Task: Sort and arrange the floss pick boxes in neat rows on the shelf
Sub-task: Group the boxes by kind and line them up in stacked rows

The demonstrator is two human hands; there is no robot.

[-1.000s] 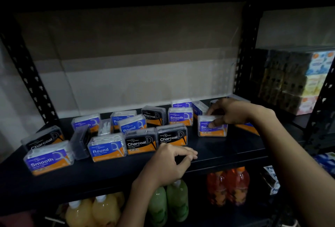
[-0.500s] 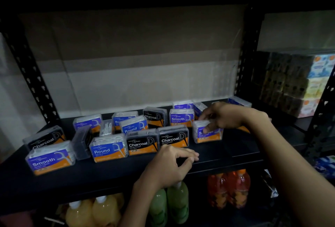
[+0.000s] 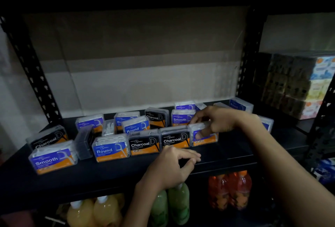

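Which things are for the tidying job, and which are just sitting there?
For the job: floss boxes, shelf, right hand gripping a blue box, left hand.
Just there: juice bottles below, stacked packs at right.

Fingers (image 3: 203,133) hide the box's (image 3: 208,139) label, perhaps Smooth.

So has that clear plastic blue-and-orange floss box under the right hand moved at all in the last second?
Yes. The clear blue-and-orange floss box held by the right hand has slid left, closing the gap to the black Charcoal box in the front row.
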